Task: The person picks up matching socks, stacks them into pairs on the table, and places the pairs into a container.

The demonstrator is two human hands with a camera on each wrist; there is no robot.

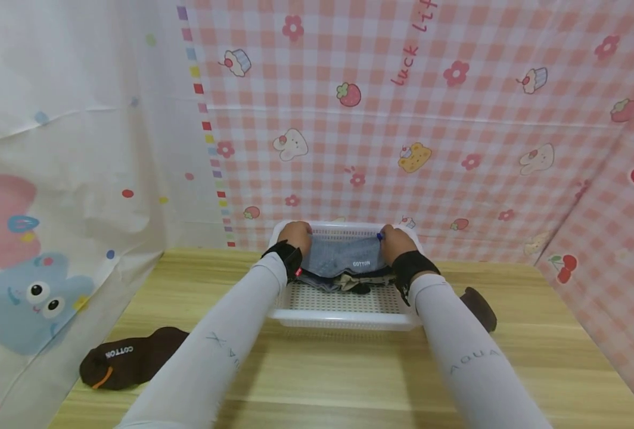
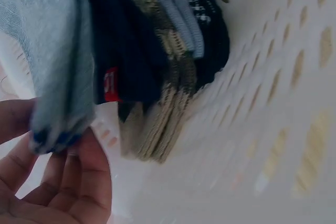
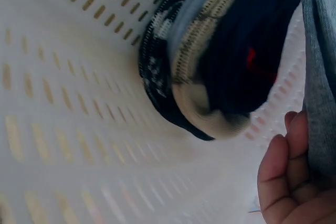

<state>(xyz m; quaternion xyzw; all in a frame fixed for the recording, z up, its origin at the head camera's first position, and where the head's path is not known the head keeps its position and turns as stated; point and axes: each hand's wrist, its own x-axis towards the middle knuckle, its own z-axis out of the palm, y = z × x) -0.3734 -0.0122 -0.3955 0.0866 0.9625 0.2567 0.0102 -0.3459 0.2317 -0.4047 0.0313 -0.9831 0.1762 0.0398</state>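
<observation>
A grey-blue sock (image 1: 338,253) marked COTTON stretches sideways inside the white basket (image 1: 344,322). My left hand (image 1: 297,236) pinches one end of it; in the left wrist view that end shows dark blue between thumb and fingers. The other end is in my right hand (image 1: 397,243), where a bit of blue shows by the fingers. Just on the near side of it, folded socks stand side by side in the basket: a navy sock (image 2: 123,45) with a red tag, a beige patterned sock (image 2: 163,124), a light blue one (image 2: 181,19) and a black one (image 2: 212,40).
A brown sock (image 1: 140,357) with COTTON lettering and an orange stripe lies on the wooden table (image 1: 322,381) at left. Another brown piece (image 1: 479,310) sits right of the basket, partly behind my right sleeve. A pink checked cloth (image 1: 381,131) hangs close behind the basket.
</observation>
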